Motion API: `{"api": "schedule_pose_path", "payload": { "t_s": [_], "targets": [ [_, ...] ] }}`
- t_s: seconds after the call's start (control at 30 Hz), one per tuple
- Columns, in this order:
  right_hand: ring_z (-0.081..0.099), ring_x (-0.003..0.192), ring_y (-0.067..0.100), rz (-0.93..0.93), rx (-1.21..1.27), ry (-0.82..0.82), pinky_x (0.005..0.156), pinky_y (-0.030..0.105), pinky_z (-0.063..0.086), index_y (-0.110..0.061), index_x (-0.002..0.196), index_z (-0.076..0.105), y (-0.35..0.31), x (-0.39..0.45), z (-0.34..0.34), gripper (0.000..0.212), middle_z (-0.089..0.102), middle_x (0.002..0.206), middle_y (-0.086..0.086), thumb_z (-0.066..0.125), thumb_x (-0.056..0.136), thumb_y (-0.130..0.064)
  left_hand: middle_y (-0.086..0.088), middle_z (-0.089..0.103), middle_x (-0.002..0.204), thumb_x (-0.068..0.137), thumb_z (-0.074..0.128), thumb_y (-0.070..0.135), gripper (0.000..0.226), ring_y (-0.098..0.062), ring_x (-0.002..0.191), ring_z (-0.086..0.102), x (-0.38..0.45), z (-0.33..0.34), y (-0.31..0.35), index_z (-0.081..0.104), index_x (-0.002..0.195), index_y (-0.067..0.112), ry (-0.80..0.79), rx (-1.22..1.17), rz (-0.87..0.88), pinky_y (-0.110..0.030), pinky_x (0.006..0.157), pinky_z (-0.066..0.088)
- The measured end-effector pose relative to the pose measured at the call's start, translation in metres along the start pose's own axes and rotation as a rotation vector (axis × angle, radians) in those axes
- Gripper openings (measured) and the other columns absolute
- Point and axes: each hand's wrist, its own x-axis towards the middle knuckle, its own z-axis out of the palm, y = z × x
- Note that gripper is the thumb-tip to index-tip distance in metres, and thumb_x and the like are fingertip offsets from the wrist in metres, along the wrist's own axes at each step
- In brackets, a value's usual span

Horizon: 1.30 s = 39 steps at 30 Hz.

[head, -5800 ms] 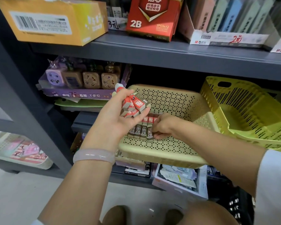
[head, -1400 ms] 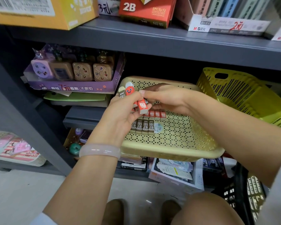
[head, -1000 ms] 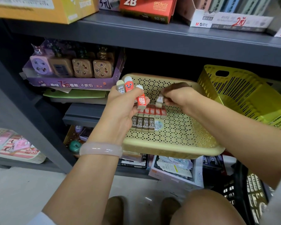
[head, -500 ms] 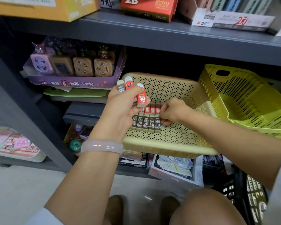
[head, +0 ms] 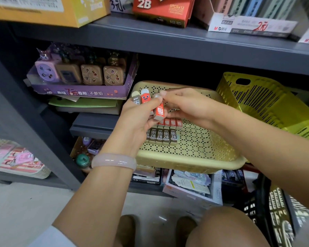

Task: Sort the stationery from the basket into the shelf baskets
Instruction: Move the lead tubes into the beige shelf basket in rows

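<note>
Both forearms reach in over the tan perforated basket (head: 194, 157) on the grey shelf (head: 168, 41). The left hand (head: 137, 120), fingers curled, grips a small bunch of erasers (head: 143, 98), their rounded tips pointing up and away. The right hand (head: 184, 106) pinches one red eraser (head: 158, 111) by its top end, its long axis near upright, between the two hands. Below them, two rows of erasers (head: 161, 133) lie flat on the basket floor, side by side.
</note>
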Motion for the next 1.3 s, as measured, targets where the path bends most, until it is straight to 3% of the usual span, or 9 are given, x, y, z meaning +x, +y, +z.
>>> {"api": "schedule_pose_path", "payload": {
  "t_s": [0.1,0.27,0.43,0.57,0.63,0.77,0.97,1.1,1.3],
  "targets": [
    [0.062,0.083,0.011,-0.002,0.087,0.003,0.083,0.024,0.052,-0.01,0.093,0.064,0.002,0.003,0.001,0.013,0.067,0.088,0.004,0.053,0.093,-0.017,-0.008,0.068,0.069,0.079,0.069,0.004,0.011,-0.016,0.061,0.068,0.0,0.0,0.0,0.059,0.084,0.004,0.017,-0.018,-0.003,-0.024,0.052,0.055],
    [0.054,0.057,0.005,0.017,0.204,0.34,0.049,0.013,0.048,-0.011,0.079,0.06,0.006,0.014,-0.018,0.016,0.066,0.069,-0.001,0.052,0.091,-0.004,-0.01,0.061,0.068,0.084,0.065,0.005,0.012,-0.018,0.054,0.066,0.003,-0.005,-0.002,0.054,0.078,0.008,0.033,-0.022,-0.013,-0.029,0.055,0.058],
    [0.064,0.064,0.011,0.274,-0.447,0.542,0.07,0.022,0.054,-0.011,0.077,0.058,0.035,0.036,-0.046,0.014,0.067,0.082,0.006,0.058,0.09,-0.015,-0.011,0.062,0.071,0.083,0.064,0.006,0.01,-0.02,0.058,0.067,0.007,-0.007,-0.005,0.056,0.077,0.007,-0.008,0.05,-0.029,-0.028,0.055,0.057],
    [0.059,0.103,0.024,0.393,-0.698,0.442,0.075,0.02,0.053,-0.001,0.107,0.059,0.055,0.051,-0.057,0.021,0.061,0.117,0.019,0.053,0.092,-0.015,-0.01,0.062,0.066,0.082,0.064,0.003,0.012,-0.02,0.057,0.067,0.008,-0.008,-0.004,0.056,0.074,0.008,0.002,0.032,-0.019,-0.027,0.053,0.056],
    [0.06,0.103,0.027,0.405,-0.687,0.431,0.065,0.014,0.053,-0.004,0.1,0.06,0.058,0.053,-0.058,0.014,0.061,0.117,0.02,0.057,0.089,-0.013,-0.01,0.062,0.067,0.082,0.064,0.003,0.012,-0.021,0.058,0.067,0.009,-0.008,-0.005,0.056,0.074,0.009,-0.003,0.036,-0.015,-0.028,0.054,0.056],
    [0.067,0.095,0.028,0.42,-0.745,0.47,0.087,0.038,0.054,0.003,0.104,0.06,0.065,0.057,-0.056,0.023,0.068,0.102,0.019,0.054,0.092,-0.017,-0.011,0.063,0.068,0.081,0.065,0.004,0.013,-0.022,0.06,0.068,0.01,-0.007,-0.004,0.056,0.074,0.009,-0.003,0.035,-0.017,-0.029,0.056,0.057],
    [0.057,0.11,0.031,0.312,-0.543,0.523,0.082,0.022,0.049,0.001,0.121,0.054,0.041,0.041,-0.049,0.031,0.059,0.119,0.02,0.043,0.096,-0.013,-0.016,0.062,0.081,0.081,0.065,0.004,0.012,-0.023,0.061,0.069,0.008,-0.005,-0.004,0.054,0.082,0.007,0.002,0.014,-0.033,-0.03,0.059,0.058],
    [0.064,0.076,0.011,0.109,-0.107,0.21,0.073,0.02,0.055,-0.013,0.102,0.064,0.015,0.02,-0.024,0.016,0.069,0.092,0.006,0.053,0.093,-0.019,-0.02,0.061,0.095,0.081,0.065,0.001,0.028,-0.019,0.06,0.07,0.007,-0.004,-0.004,0.052,0.106,-0.002,-0.021,-0.064,-0.068,-0.032,0.064,0.059],
    [0.065,0.088,0.006,0.026,-0.019,-0.024,0.077,0.018,0.054,-0.018,0.095,0.062,0.004,0.012,-0.006,0.008,0.069,0.09,-0.003,0.059,0.09,-0.023,-0.017,0.06,0.107,0.078,0.067,-0.001,0.028,-0.02,0.082,0.068,0.002,-0.001,-0.003,0.057,0.104,0.0,-0.021,-0.104,-0.081,-0.032,0.069,0.059]
  ]
}}
